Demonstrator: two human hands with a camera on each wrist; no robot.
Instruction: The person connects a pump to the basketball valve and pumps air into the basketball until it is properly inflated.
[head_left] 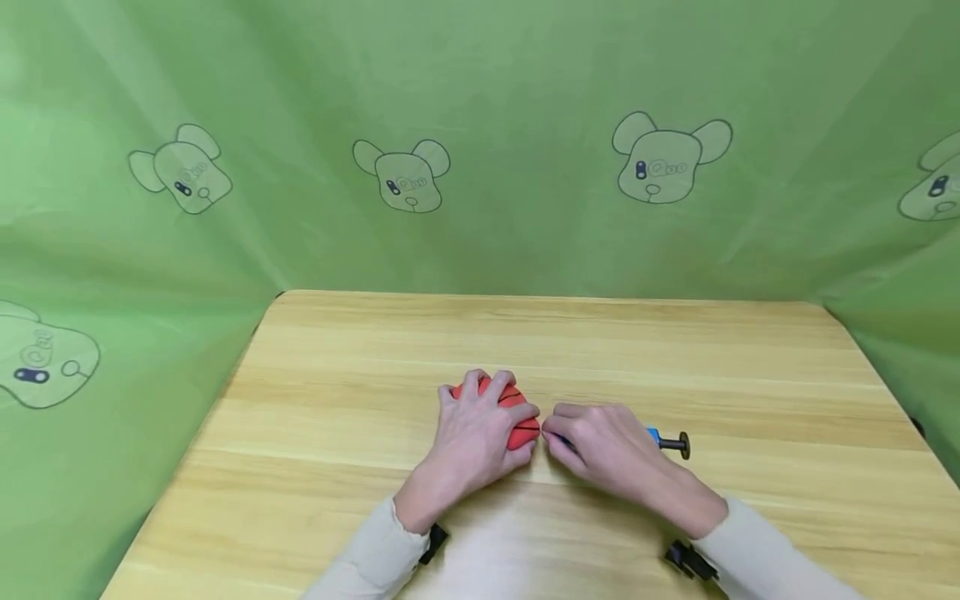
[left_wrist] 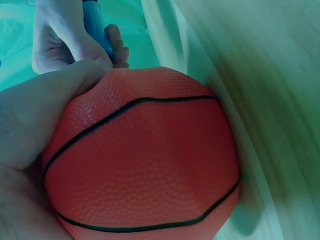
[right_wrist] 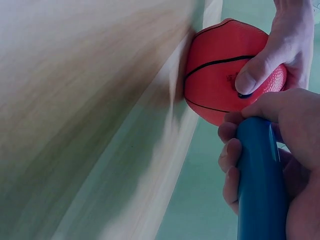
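A small red basketball (head_left: 522, 435) with black seams is on the table, its sides looking slightly dented in the left wrist view. My left hand (head_left: 477, 429) grips it from above, with fingers spread over the top and the thumb on the near side. In my right hand (head_left: 603, 442) is a blue hand pump (right_wrist: 262, 185), held around its barrel and pointed at the ball. The pump's black rod and round handle (head_left: 684, 445) stick out to the right. Right fingertips are right at the ball's side, hiding the pump's tip.
The wooden table (head_left: 375, 342) has a light grain and stretches out on all sides of the hands. Green cloth (head_left: 517, 225) printed with cartoon heads hangs behind and beside it. Black wrist devices (head_left: 690, 560) sit at the cuffs of the pale sleeves.
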